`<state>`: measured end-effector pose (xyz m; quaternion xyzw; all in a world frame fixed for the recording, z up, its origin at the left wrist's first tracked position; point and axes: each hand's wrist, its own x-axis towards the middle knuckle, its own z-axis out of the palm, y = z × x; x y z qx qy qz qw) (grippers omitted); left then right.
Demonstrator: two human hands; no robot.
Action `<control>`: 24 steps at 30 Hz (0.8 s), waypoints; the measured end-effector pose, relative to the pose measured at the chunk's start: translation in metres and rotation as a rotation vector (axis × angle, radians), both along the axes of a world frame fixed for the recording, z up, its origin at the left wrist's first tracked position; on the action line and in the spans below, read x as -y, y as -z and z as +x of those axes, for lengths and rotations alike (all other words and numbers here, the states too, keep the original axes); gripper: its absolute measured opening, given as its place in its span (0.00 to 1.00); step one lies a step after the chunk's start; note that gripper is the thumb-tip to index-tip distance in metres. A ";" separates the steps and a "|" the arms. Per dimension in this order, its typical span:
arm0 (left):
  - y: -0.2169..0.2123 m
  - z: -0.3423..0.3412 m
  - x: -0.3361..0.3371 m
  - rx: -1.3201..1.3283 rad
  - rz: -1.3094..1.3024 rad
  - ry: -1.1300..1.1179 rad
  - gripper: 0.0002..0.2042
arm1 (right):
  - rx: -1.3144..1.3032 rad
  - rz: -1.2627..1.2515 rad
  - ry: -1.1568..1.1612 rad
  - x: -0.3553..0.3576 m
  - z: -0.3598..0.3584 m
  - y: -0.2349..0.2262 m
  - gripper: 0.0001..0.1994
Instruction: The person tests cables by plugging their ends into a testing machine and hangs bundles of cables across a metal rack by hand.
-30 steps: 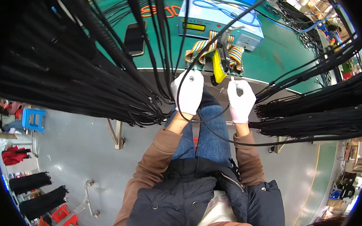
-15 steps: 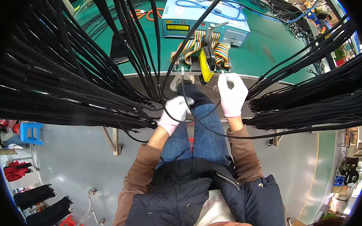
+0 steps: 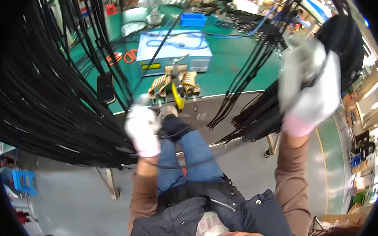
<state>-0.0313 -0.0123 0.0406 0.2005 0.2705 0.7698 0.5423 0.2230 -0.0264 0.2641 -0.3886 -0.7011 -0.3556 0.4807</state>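
Observation:
My right hand (image 3: 308,85), in a white glove, is raised at the right in front of a hanging bundle of black cables (image 3: 341,39). Motion smears it, but its fingers look closed round a black cable that crosses it as a dark strip. My left hand (image 3: 142,127), also gloved and blurred, is beside the large left bundle of black cables (image 3: 49,103); whether its fingers grip anything cannot be made out. A blurred black cable (image 3: 207,160) arcs across my legs. Between my hands, at the bench edge, stands a yellow-and-black clamp (image 3: 178,93) beside striped ribbon cables (image 3: 190,82).
A light-blue test instrument (image 3: 173,49) with a small yellow display stands on the green bench (image 3: 233,67). Behind it is a blue tray (image 3: 193,20). A dark phone-like device (image 3: 106,87) lies at left, near orange cable loops (image 3: 130,56). A blue stool (image 3: 25,182) stands on the floor.
My right hand has left the ribbon-cable fixture and swung up to the right bundle. My left hand has moved left toward the left bundle. The view has shifted, and the cable has left the fixture.

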 end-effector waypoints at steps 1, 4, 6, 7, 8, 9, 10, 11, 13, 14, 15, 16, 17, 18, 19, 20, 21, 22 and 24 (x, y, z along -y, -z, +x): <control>-0.007 -0.024 -0.002 0.017 0.075 0.021 0.17 | -0.095 0.279 0.069 0.006 0.005 -0.034 0.11; -0.023 -0.035 -0.009 -0.028 -0.085 -0.109 0.16 | 0.149 0.459 0.556 -0.002 0.052 -0.106 0.18; -0.022 -0.035 -0.010 0.009 -0.158 -0.060 0.15 | 0.302 0.383 0.719 -0.015 0.065 -0.124 0.10; -0.021 -0.031 -0.008 0.011 -0.175 0.006 0.15 | 0.302 0.386 0.713 -0.014 0.062 -0.128 0.10; -0.020 -0.023 -0.007 0.013 -0.193 0.071 0.15 | 0.277 0.328 0.697 -0.011 0.057 -0.135 0.11; -0.021 -0.017 -0.003 0.012 -0.199 0.057 0.15 | 0.250 0.263 0.673 -0.009 0.050 -0.142 0.11; -0.022 -0.011 -0.002 -0.009 -0.186 0.129 0.15 | 0.225 0.197 0.650 -0.007 0.044 -0.147 0.11; -0.021 -0.005 0.000 -0.030 -0.174 0.202 0.15 | 0.199 0.130 0.626 -0.007 0.039 -0.149 0.12; -0.011 0.004 0.000 -0.081 -0.069 0.290 0.15 | 0.108 0.069 0.383 -0.011 0.028 -0.148 0.12; -0.010 0.011 0.002 -0.081 -0.073 0.286 0.15 | 0.021 0.014 0.159 -0.014 0.023 -0.147 0.12; -0.010 0.018 0.004 -0.176 -0.043 0.291 0.14 | -0.066 -0.041 -0.065 -0.016 0.018 -0.146 0.12; -0.009 0.023 0.005 -0.272 -0.014 0.295 0.13 | -0.155 -0.097 -0.290 -0.018 0.014 -0.144 0.12; -0.007 0.030 0.004 -0.269 -0.013 0.297 0.13 | -0.153 -0.097 -0.289 -0.019 0.014 -0.133 0.12; -0.004 0.034 0.003 -0.483 0.028 0.128 0.12 | -0.229 -0.035 -0.234 -0.022 0.014 -0.108 0.15; 0.002 0.033 0.003 -0.701 0.054 -0.055 0.12 | -0.313 0.016 -0.191 -0.024 0.001 -0.078 0.19; 0.009 0.030 0.003 -0.922 0.074 -0.238 0.12 | -0.437 -0.155 -0.277 -0.025 -0.023 -0.042 0.20; 0.012 0.030 0.001 -1.132 0.108 -0.405 0.12 | -0.550 -0.319 -0.340 -0.022 -0.054 -0.008 0.21; 0.009 0.033 0.001 -1.129 0.111 -0.397 0.12 | -0.562 -0.443 -0.812 -0.051 -0.049 0.037 0.28; 0.002 0.025 0.003 -1.247 -0.097 -0.305 0.12 | -0.793 -0.996 -0.920 -0.057 -0.048 0.107 0.20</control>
